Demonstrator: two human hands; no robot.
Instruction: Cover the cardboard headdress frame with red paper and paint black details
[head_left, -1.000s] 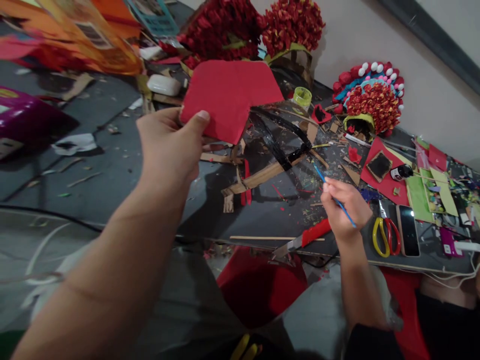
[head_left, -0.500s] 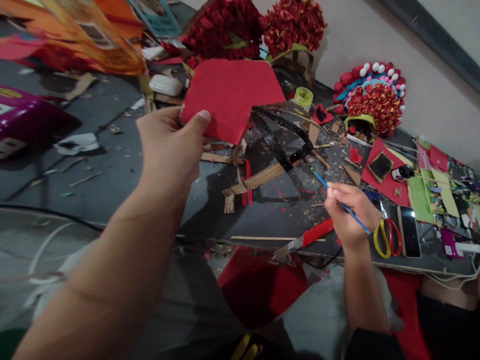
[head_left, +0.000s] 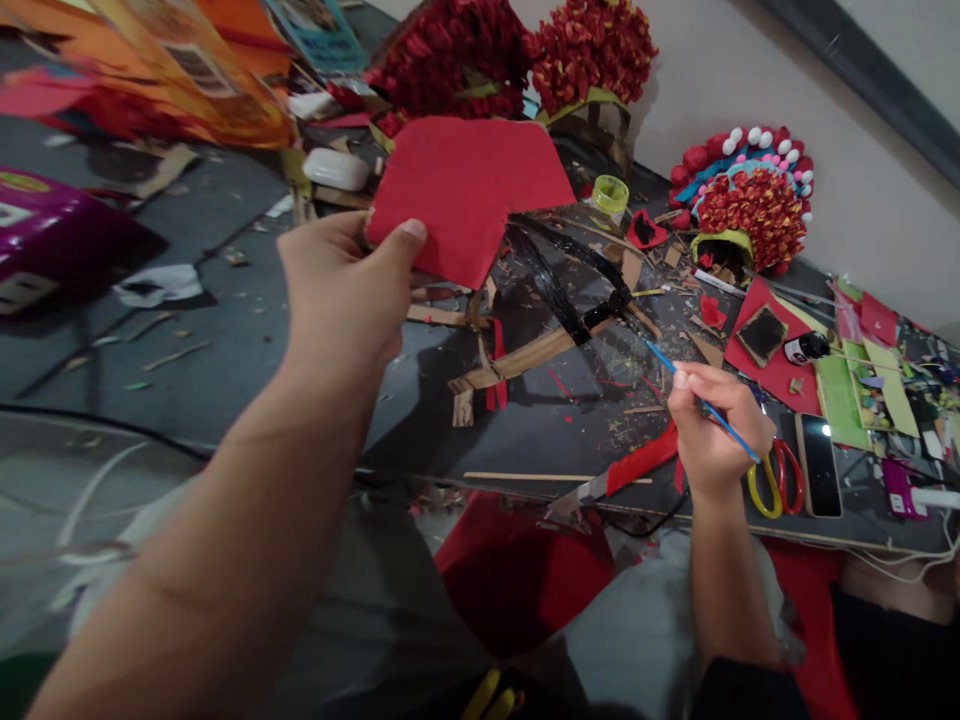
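Note:
My left hand (head_left: 349, 285) pinches the lower left edge of a red sheet (head_left: 465, 190), thumb on top. Below and right of the sheet, cardboard strips stick out: some are painted glossy black (head_left: 551, 280), one is bare brown (head_left: 525, 358). Whether all of them are joined to the sheet cannot be made out. My right hand (head_left: 716, 425) is closed around a thin blue paintbrush (head_left: 709, 408). Its tip is just right of the black strips' lower end, near the bare cardboard.
A craft knife with a red handle (head_left: 641, 460), scissors (head_left: 776, 480) and a phone (head_left: 819, 465) lie near the front edge. A black paint bottle (head_left: 806, 347), a yellow jar (head_left: 610, 196) and a flowered headpiece (head_left: 750, 205) are farther back. An orange bottle (head_left: 202, 75) is at upper left.
My right hand has moved slightly right, drawing the brush tip away from the black strips. My left hand still holds the red sheet in nearly the same place.

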